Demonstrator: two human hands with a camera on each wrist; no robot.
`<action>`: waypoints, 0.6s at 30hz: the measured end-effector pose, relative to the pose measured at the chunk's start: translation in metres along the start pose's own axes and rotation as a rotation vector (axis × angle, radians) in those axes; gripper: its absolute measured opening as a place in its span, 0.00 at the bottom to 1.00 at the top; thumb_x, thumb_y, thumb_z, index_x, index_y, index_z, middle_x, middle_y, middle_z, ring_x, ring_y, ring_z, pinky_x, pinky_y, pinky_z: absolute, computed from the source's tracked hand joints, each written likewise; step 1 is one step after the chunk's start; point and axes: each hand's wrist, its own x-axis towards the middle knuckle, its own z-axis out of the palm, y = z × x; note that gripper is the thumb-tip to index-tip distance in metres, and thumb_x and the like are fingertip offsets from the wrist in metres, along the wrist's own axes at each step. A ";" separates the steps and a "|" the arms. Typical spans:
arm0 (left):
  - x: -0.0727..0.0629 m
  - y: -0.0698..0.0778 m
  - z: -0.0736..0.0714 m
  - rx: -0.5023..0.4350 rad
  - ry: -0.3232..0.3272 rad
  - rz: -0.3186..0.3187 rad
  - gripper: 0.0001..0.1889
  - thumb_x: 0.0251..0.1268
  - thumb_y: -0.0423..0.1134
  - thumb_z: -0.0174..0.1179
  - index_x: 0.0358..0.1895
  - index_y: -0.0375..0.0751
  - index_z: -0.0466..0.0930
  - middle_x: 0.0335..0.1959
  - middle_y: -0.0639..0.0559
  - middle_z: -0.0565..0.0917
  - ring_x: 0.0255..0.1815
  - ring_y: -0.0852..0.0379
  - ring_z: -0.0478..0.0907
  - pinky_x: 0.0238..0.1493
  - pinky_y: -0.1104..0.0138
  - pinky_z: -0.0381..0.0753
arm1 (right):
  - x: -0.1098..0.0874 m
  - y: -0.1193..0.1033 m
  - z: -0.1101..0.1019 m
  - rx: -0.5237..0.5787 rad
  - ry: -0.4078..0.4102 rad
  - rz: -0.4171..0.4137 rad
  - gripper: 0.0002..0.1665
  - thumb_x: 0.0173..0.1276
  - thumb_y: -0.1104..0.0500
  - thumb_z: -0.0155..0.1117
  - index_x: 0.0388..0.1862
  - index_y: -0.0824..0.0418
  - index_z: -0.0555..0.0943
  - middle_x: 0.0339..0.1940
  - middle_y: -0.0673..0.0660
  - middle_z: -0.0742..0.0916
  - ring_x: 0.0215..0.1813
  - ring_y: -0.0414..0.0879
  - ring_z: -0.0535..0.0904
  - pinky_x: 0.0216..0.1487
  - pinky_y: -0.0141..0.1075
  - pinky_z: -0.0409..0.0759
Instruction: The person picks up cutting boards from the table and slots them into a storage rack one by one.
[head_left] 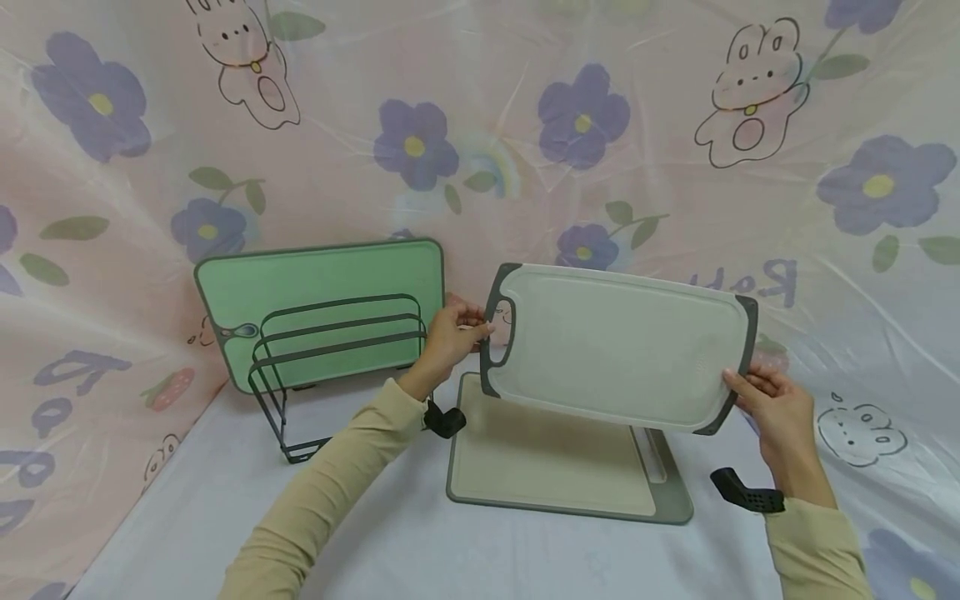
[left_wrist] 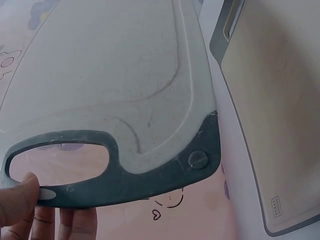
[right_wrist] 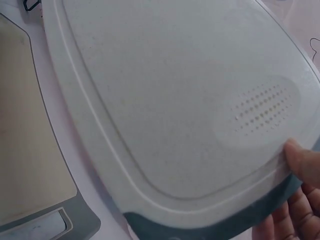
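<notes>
A pale grey cutting board (head_left: 615,346) with dark grey ends is held up, tilted, above the table. My left hand (head_left: 450,337) pinches its handle end, thumb on the near face beside the oval handle slot, fingers behind. At the opposite end my right hand (head_left: 780,408) grips the edge, with the thumb (right_wrist: 302,160) on the face near a patch of raised dots and the fingers underneath. Below it, a beige cutting board (head_left: 547,467) with a grey-green border lies flat, partly covered from the head view by the raised board.
Left of the boards stands a black wire rack (head_left: 337,342) with several upright loops. A green cutting board (head_left: 322,279) leans upright at the rack's back. White cloth (head_left: 525,558) covers the table, and a patterned curtain (head_left: 495,83) hangs behind.
</notes>
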 end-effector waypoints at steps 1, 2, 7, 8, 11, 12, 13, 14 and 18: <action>0.001 0.001 -0.001 0.000 0.002 0.002 0.10 0.61 0.25 0.64 0.45 0.29 0.78 0.39 0.42 0.79 0.34 0.53 0.79 0.37 0.62 0.85 | 0.000 -0.001 0.001 0.006 -0.002 -0.001 0.13 0.55 0.60 0.77 0.36 0.55 0.80 0.28 0.44 0.83 0.30 0.35 0.78 0.29 0.23 0.77; 0.002 0.002 -0.001 0.004 0.005 0.003 0.10 0.61 0.25 0.65 0.45 0.30 0.78 0.39 0.43 0.79 0.34 0.53 0.79 0.37 0.62 0.84 | 0.001 -0.002 0.002 0.012 -0.003 -0.003 0.13 0.55 0.61 0.77 0.36 0.55 0.81 0.28 0.44 0.83 0.30 0.35 0.78 0.29 0.23 0.77; 0.007 0.008 -0.004 0.031 0.021 0.022 0.10 0.61 0.25 0.65 0.44 0.30 0.79 0.38 0.43 0.79 0.34 0.54 0.79 0.36 0.63 0.84 | 0.004 -0.007 0.007 0.028 -0.017 -0.023 0.14 0.56 0.62 0.76 0.38 0.55 0.80 0.29 0.45 0.83 0.31 0.35 0.78 0.30 0.23 0.78; 0.007 0.009 -0.004 0.035 0.022 0.024 0.09 0.61 0.25 0.65 0.44 0.30 0.79 0.38 0.43 0.79 0.34 0.54 0.79 0.36 0.63 0.84 | 0.005 -0.008 0.008 0.030 -0.015 -0.026 0.14 0.56 0.62 0.76 0.38 0.55 0.80 0.30 0.45 0.83 0.32 0.35 0.78 0.30 0.23 0.78; 0.009 0.012 -0.007 0.026 0.027 0.015 0.09 0.61 0.26 0.65 0.44 0.30 0.79 0.38 0.43 0.80 0.34 0.54 0.79 0.36 0.63 0.84 | 0.007 -0.011 0.012 0.037 -0.003 -0.029 0.15 0.56 0.63 0.76 0.38 0.55 0.79 0.30 0.46 0.82 0.31 0.35 0.78 0.30 0.23 0.78; 0.010 0.013 -0.007 0.022 0.029 0.010 0.09 0.61 0.26 0.65 0.44 0.31 0.79 0.38 0.44 0.80 0.34 0.54 0.79 0.36 0.63 0.84 | 0.008 -0.011 0.014 0.040 0.001 -0.031 0.15 0.56 0.64 0.76 0.38 0.55 0.79 0.30 0.46 0.82 0.31 0.35 0.78 0.30 0.23 0.79; 0.011 0.014 -0.008 0.019 0.033 0.004 0.09 0.61 0.26 0.65 0.43 0.31 0.79 0.37 0.44 0.80 0.34 0.54 0.80 0.36 0.63 0.84 | 0.008 -0.012 0.015 0.041 0.004 -0.033 0.15 0.56 0.64 0.76 0.38 0.55 0.79 0.30 0.46 0.82 0.31 0.35 0.78 0.29 0.23 0.79; 0.011 0.015 -0.009 0.013 0.035 -0.001 0.08 0.61 0.26 0.65 0.43 0.32 0.79 0.37 0.44 0.80 0.34 0.54 0.79 0.37 0.63 0.84 | 0.009 -0.012 0.016 0.043 0.007 -0.035 0.15 0.56 0.64 0.76 0.38 0.56 0.79 0.30 0.46 0.82 0.31 0.35 0.78 0.29 0.23 0.79; 0.014 0.018 -0.012 -0.005 0.037 -0.016 0.08 0.61 0.26 0.65 0.43 0.32 0.79 0.36 0.45 0.79 0.34 0.55 0.79 0.38 0.63 0.84 | 0.011 -0.014 0.021 0.043 0.017 -0.049 0.15 0.56 0.65 0.76 0.39 0.56 0.79 0.31 0.46 0.82 0.32 0.35 0.78 0.30 0.23 0.79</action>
